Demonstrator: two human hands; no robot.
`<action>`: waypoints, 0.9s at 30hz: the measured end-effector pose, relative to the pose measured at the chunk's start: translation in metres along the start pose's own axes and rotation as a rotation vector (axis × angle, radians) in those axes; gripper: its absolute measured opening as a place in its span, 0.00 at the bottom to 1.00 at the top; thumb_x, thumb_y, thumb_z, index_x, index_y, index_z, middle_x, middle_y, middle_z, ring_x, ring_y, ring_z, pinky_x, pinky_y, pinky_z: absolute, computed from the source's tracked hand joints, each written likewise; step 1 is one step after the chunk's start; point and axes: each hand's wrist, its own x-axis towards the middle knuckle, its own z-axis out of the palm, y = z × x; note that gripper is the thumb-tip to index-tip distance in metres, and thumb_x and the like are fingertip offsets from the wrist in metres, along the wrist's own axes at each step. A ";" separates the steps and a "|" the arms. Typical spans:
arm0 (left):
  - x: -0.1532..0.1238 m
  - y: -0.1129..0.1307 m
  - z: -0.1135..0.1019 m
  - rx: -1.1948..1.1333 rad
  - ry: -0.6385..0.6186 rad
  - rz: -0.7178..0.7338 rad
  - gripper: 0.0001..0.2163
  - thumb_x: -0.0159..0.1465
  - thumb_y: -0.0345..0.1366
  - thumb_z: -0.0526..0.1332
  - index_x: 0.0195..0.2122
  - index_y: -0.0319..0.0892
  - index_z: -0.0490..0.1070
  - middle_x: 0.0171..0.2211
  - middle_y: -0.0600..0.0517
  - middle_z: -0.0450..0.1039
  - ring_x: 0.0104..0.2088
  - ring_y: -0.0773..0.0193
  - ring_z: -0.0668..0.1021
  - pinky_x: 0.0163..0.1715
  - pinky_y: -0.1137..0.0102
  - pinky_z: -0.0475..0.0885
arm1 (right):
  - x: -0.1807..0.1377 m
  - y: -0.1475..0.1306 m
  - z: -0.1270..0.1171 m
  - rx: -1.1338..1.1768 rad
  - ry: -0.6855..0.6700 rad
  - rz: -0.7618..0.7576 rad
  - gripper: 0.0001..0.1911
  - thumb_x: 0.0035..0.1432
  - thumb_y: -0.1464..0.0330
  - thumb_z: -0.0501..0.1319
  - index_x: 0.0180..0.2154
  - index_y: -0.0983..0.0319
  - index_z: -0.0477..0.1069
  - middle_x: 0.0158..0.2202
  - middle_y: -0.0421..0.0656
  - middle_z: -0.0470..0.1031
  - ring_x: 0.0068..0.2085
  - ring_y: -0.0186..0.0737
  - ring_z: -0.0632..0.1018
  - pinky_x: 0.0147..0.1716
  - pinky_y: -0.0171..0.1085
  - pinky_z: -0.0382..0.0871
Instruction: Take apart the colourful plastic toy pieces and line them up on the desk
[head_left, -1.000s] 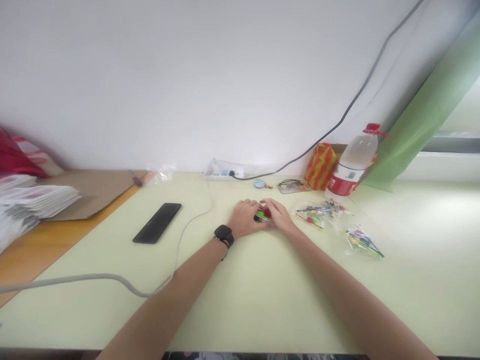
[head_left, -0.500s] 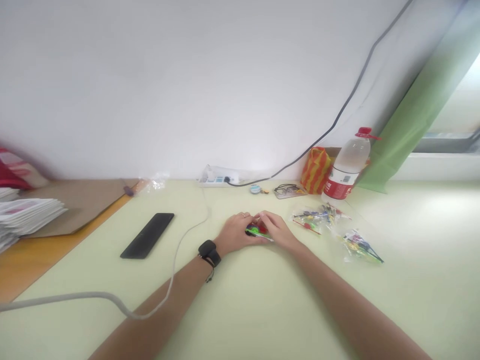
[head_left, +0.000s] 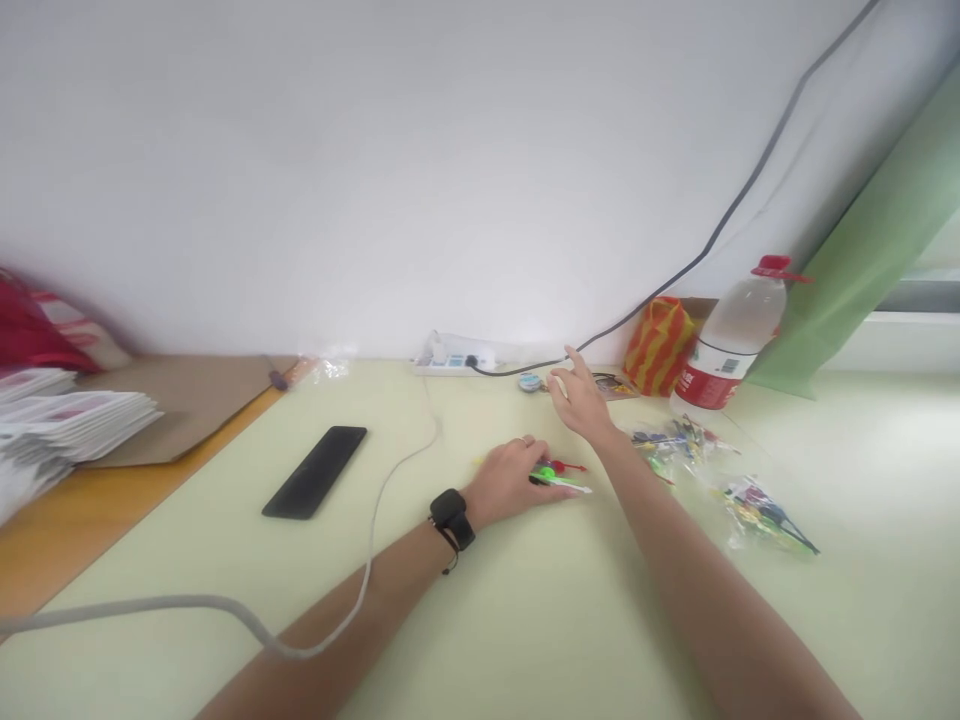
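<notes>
My left hand [head_left: 514, 482], with a black watch [head_left: 452, 518] on its wrist, rests low on the table. Its fingers curl around a small bunch of colourful plastic pointers. A red pointer [head_left: 559, 467] and a white arrow tip [head_left: 582, 488] stick out beyond the fingers, with a green piece [head_left: 547, 475] between them; the rest is covered by the hand. My right hand [head_left: 583, 402] is raised beyond the bunch, apart from it, holding nothing. Its index finger stretches up and the other fingers are partly bent.
Clear bags of similar coloured pieces [head_left: 769, 515] lie right of my right forearm. Behind them stand a large bottle [head_left: 726, 350] and a striped bag [head_left: 660, 345]. A round tin [head_left: 529, 382] and power strip [head_left: 454, 365] sit by the wall. A black slab [head_left: 315, 473] and pale cable [head_left: 375, 470] are leftward.
My right hand has come away from the pointers and moved up toward the wall, its fingers spreading. My left hand stays on the bunch. The whole view has shifted slightly.
</notes>
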 end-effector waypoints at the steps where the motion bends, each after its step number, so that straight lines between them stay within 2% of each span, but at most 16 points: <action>1: 0.000 0.002 -0.002 -0.011 -0.018 0.001 0.27 0.59 0.67 0.62 0.40 0.46 0.72 0.39 0.49 0.74 0.38 0.54 0.76 0.36 0.63 0.68 | 0.001 0.001 0.002 -0.014 -0.006 -0.015 0.22 0.72 0.57 0.49 0.49 0.61 0.76 0.67 0.55 0.64 0.59 0.58 0.72 0.61 0.57 0.63; 4: 0.004 0.008 -0.014 -0.006 -0.030 0.015 0.28 0.62 0.67 0.59 0.41 0.45 0.74 0.41 0.45 0.73 0.42 0.50 0.76 0.42 0.59 0.70 | 0.003 0.004 0.003 -0.016 -0.006 -0.073 0.24 0.73 0.59 0.47 0.58 0.63 0.72 0.63 0.55 0.70 0.61 0.57 0.70 0.61 0.55 0.64; 6: 0.014 0.010 -0.026 0.033 0.047 0.029 0.25 0.66 0.63 0.57 0.43 0.45 0.76 0.43 0.43 0.74 0.44 0.48 0.75 0.48 0.54 0.69 | 0.007 0.004 -0.002 0.003 0.017 -0.115 0.24 0.72 0.60 0.48 0.59 0.64 0.71 0.61 0.56 0.71 0.60 0.56 0.71 0.61 0.54 0.65; 9: 0.036 0.010 -0.054 0.013 0.289 0.064 0.20 0.68 0.53 0.61 0.53 0.45 0.74 0.50 0.42 0.73 0.52 0.47 0.74 0.56 0.54 0.66 | 0.019 -0.005 -0.021 0.041 0.115 -0.176 0.20 0.69 0.62 0.55 0.55 0.64 0.75 0.57 0.56 0.75 0.57 0.56 0.73 0.60 0.54 0.67; 11: 0.050 0.008 -0.079 -0.097 0.481 0.055 0.20 0.65 0.48 0.66 0.55 0.44 0.73 0.53 0.42 0.73 0.55 0.47 0.73 0.58 0.55 0.66 | 0.028 -0.018 -0.040 0.070 0.188 -0.208 0.14 0.66 0.64 0.59 0.49 0.61 0.78 0.51 0.53 0.79 0.55 0.57 0.74 0.59 0.57 0.66; 13: 0.058 0.006 -0.108 -0.352 0.644 -0.016 0.20 0.62 0.47 0.70 0.52 0.45 0.74 0.53 0.44 0.74 0.51 0.51 0.75 0.52 0.59 0.71 | 0.033 -0.035 -0.060 0.136 0.259 -0.226 0.09 0.64 0.66 0.61 0.42 0.58 0.80 0.45 0.50 0.81 0.52 0.56 0.76 0.56 0.57 0.69; 15: 0.057 0.006 -0.139 -0.799 0.732 -0.080 0.16 0.65 0.50 0.66 0.47 0.46 0.76 0.48 0.45 0.77 0.45 0.55 0.79 0.43 0.64 0.75 | 0.034 -0.053 -0.077 0.265 0.272 -0.220 0.08 0.64 0.66 0.61 0.39 0.57 0.80 0.42 0.47 0.81 0.46 0.50 0.79 0.51 0.52 0.74; 17: 0.049 0.005 -0.165 -1.277 0.727 -0.023 0.19 0.70 0.55 0.57 0.45 0.45 0.76 0.43 0.45 0.78 0.42 0.56 0.80 0.38 0.65 0.76 | 0.033 -0.068 -0.091 0.413 0.230 -0.182 0.07 0.63 0.66 0.63 0.39 0.57 0.80 0.42 0.45 0.81 0.43 0.47 0.81 0.46 0.48 0.77; 18: 0.044 0.006 -0.175 -1.458 0.760 0.044 0.20 0.72 0.54 0.52 0.44 0.45 0.75 0.41 0.46 0.78 0.41 0.59 0.81 0.38 0.67 0.77 | 0.031 -0.074 -0.097 0.466 0.196 -0.148 0.06 0.63 0.66 0.64 0.39 0.58 0.79 0.41 0.45 0.82 0.42 0.46 0.81 0.45 0.47 0.78; 19: 0.040 0.007 -0.182 -1.552 0.855 0.098 0.20 0.74 0.51 0.48 0.42 0.45 0.75 0.38 0.47 0.78 0.38 0.62 0.80 0.36 0.69 0.77 | 0.029 -0.079 -0.102 0.510 0.150 -0.118 0.06 0.62 0.66 0.65 0.39 0.58 0.79 0.40 0.44 0.82 0.41 0.45 0.82 0.44 0.46 0.78; 21: 0.034 0.011 -0.188 -1.486 0.938 0.107 0.21 0.74 0.52 0.49 0.39 0.45 0.75 0.34 0.49 0.78 0.34 0.65 0.80 0.35 0.71 0.76 | 0.026 -0.088 -0.109 0.567 0.040 -0.083 0.07 0.61 0.67 0.66 0.41 0.58 0.79 0.39 0.44 0.81 0.40 0.45 0.83 0.41 0.44 0.78; 23: 0.032 0.020 -0.186 -1.168 0.896 0.093 0.18 0.71 0.53 0.57 0.38 0.45 0.76 0.34 0.49 0.78 0.35 0.64 0.80 0.36 0.71 0.76 | 0.024 -0.095 -0.114 0.590 -0.059 -0.080 0.08 0.60 0.67 0.66 0.43 0.59 0.78 0.39 0.43 0.80 0.39 0.44 0.83 0.38 0.43 0.77; 25: 0.031 0.029 -0.178 -0.781 0.700 0.108 0.15 0.65 0.52 0.66 0.42 0.45 0.78 0.39 0.48 0.80 0.39 0.61 0.81 0.38 0.70 0.75 | 0.021 -0.103 -0.118 0.602 -0.136 -0.100 0.08 0.61 0.67 0.66 0.43 0.59 0.78 0.39 0.43 0.79 0.38 0.43 0.82 0.37 0.41 0.76; 27: 0.030 0.035 -0.170 -0.474 0.428 0.121 0.17 0.61 0.50 0.70 0.47 0.46 0.79 0.46 0.48 0.80 0.44 0.59 0.81 0.42 0.68 0.75 | 0.018 -0.109 -0.123 0.610 -0.208 -0.132 0.07 0.61 0.67 0.65 0.43 0.59 0.77 0.38 0.43 0.79 0.38 0.42 0.81 0.36 0.40 0.76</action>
